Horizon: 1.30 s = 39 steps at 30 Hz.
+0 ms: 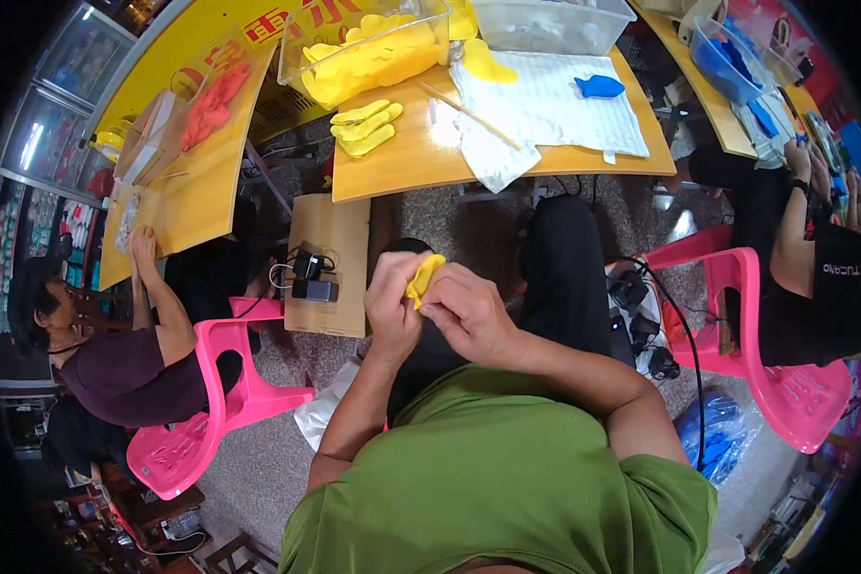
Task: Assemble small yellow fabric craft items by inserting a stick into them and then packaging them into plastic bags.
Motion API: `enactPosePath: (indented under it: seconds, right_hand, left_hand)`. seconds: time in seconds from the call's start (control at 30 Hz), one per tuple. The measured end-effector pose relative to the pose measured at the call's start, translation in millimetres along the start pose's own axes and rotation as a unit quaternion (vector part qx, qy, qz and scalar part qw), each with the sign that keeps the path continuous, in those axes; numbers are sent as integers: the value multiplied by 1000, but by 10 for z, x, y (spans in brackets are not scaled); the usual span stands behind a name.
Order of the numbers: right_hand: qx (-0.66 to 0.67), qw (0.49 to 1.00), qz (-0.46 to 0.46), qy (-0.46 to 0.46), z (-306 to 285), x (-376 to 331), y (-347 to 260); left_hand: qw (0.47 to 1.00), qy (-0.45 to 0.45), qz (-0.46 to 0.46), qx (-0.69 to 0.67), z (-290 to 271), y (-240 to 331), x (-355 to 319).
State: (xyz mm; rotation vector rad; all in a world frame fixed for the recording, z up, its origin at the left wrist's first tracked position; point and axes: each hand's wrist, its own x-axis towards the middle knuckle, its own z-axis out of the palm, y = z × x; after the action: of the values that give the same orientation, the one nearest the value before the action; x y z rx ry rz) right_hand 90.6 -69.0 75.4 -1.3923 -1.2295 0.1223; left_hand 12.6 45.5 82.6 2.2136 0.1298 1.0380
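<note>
In front of my chest, both hands hold a small soft yellow piece [426, 275], which looks folded or gathered between the fingers. My left hand [390, 304] is closed on its left side. My right hand [475, 314] pinches the right and lower edge with thumb and fingers. The fingers partly hide the piece, so its full shape cannot be made out. Beyond my hands, several flat yellow pieces [365, 127] lie stacked on the wooden table [402, 170]. A blue fish-shaped piece [599, 87] rests on a white cloth [584, 122], with a thin wooden stick [474, 117] across the cloth's left part.
A clear bin [364, 59] of yellow pieces and another clear bin [550, 27] stand at the table's back. Below are a cardboard box [327, 230] and black cables [684, 325]. People sit on pink chairs [230, 383] at both sides, working at other tables.
</note>
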Motion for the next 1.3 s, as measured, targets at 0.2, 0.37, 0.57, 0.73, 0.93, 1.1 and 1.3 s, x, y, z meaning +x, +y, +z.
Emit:
enactPosePath:
  seconds: [0.2, 0.37, 0.57, 0.73, 0.93, 1.1, 1.3]
  right_hand:
    - [9, 999, 17, 36, 61, -35, 2]
    - [24, 999, 18, 28, 65, -25, -4]
    - [22, 1000, 3, 22, 65, -13, 29]
    - [-95, 991, -2, 94, 52, -17, 269]
    - [-173, 981, -35, 83, 198, -109, 459]
    - [-223, 970, 0, 93, 122, -173, 608]
    - [-144, 987, -17, 68, 185, -250, 673]
  left_hand:
    - [995, 40, -74, -47, 31, -43, -134]
    - [992, 68, -97, -39, 48, -115, -246]
    - [990, 90, -112, -16, 74, -64, -195]
    - [990, 82, -117, 12, 164, -66, -279]
    - [921, 137, -333, -151, 294, -206, -586]
    - [827, 61, -410, -380, 318, -256, -631]
    - [677, -46, -504, -534, 119, -335, -754]
